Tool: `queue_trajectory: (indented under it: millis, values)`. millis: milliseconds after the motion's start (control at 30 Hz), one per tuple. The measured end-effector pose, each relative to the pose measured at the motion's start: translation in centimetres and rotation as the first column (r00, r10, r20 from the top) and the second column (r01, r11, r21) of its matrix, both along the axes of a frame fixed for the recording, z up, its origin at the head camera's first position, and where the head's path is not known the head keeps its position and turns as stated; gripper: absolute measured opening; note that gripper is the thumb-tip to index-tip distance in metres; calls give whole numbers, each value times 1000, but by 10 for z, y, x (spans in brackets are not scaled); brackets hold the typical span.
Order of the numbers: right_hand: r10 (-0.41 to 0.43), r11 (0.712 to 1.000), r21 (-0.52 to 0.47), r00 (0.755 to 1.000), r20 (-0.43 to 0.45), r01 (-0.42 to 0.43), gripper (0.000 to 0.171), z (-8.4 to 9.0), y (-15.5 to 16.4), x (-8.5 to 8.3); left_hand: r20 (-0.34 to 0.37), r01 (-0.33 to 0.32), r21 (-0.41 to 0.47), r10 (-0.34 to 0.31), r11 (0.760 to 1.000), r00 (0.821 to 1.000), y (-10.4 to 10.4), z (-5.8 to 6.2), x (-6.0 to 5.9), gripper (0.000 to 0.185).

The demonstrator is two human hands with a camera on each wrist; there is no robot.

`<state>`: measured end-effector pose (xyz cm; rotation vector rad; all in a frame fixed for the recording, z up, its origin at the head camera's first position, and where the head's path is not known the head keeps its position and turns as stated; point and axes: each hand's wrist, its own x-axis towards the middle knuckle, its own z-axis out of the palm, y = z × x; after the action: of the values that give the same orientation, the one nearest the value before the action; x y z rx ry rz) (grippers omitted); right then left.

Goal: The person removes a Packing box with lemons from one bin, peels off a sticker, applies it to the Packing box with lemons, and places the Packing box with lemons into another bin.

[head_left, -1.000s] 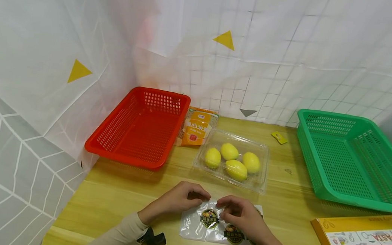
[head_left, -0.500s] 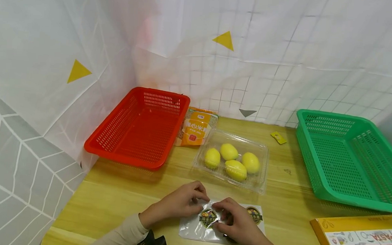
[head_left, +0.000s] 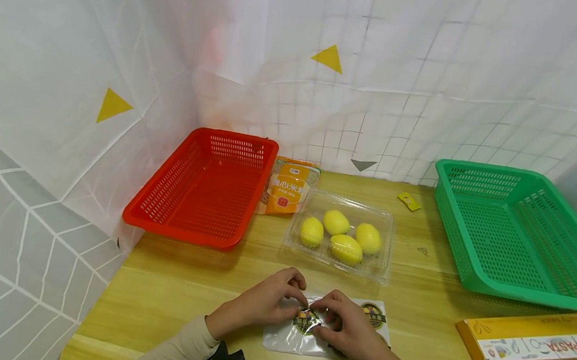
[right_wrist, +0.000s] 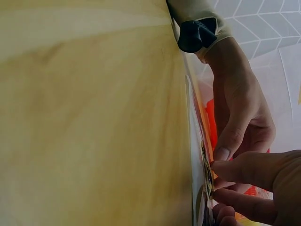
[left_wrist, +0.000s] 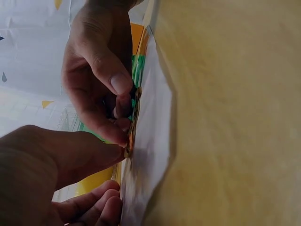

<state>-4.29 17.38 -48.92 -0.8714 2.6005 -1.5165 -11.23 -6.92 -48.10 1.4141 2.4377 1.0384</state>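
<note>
A glossy white sheet of round stickers (head_left: 279, 338) lies at the near side of the table, printed with dark green and gold labels. Over its left part, my left hand (head_left: 263, 298) pinches the upper edge of one round sticker (head_left: 304, 323), which looks slightly raised there. From the right, my right hand (head_left: 353, 326) holds the same sticker with curled index finger and thumb, covering part of the sheet. In the left wrist view, the left thumb and right index fingertips meet at the sticker's edge. A clear plastic box (head_left: 385, 257) with several lemons (head_left: 346, 249) sits beyond the hands.
A red basket (head_left: 186, 231) stands at the back left beside an orange food pouch (head_left: 288, 188). At the right are a green basket (head_left: 471, 268) and a yellow pasta box (head_left: 521, 340). A small yellow packet (head_left: 409, 201) lies near the back wall.
My right hand has moved left to the sticker beside my left hand, uncovering a label on the right. The sticker's upper edge has lifted slightly between the fingertips.
</note>
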Motion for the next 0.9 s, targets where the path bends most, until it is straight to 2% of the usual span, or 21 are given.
queue_trajectory:
  millis: [233,567,700,900]
  values:
    - [-18,1000,-4,999,-50,18,31,0,-2,0,-2,-5,8,5,1000,1000,1,-2,1,11]
    - [-32,999,-12,999,35,32,22,0,-1,2,-35,29,48,-28,998,999,4,-2,2,12]
    - [-32,999,-33,999,32,33,22,-1,0,1,-26,58,66,-57,996,998,5,-2,2,12]
    - [-48,997,-58,998,48,51,18,-3,-1,2,31,78,110,-82,991,996,6,-4,2,12]
